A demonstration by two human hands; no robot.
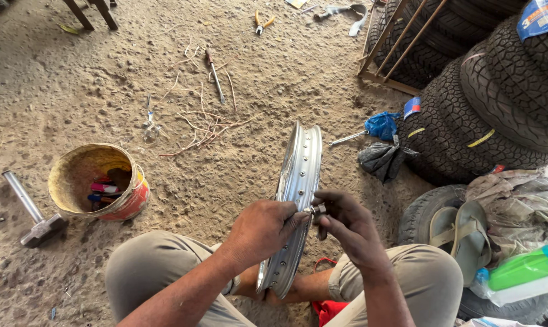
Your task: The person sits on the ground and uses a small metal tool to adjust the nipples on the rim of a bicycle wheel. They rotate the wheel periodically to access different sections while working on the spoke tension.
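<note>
A shiny metal wheel rim (299, 175) with spoke holes stands upright between my knees, edge toward me. My left hand (263, 229) grips the rim's near side, fingers wrapped over its edge. My right hand (345, 225) pinches a small metal nipple-like part (317, 211) against the rim, fingertips closed on it. Both hands meet at the rim's outer face.
A worn paint bucket (98, 181) with small tools sits left, a sledgehammer (33, 213) beside it. Loose spokes (204, 124), a screwdriver (215, 75) and pliers (262, 22) lie on the dirt floor. Stacked tyres (492, 103), a sandal (462, 227) and rags crowd the right.
</note>
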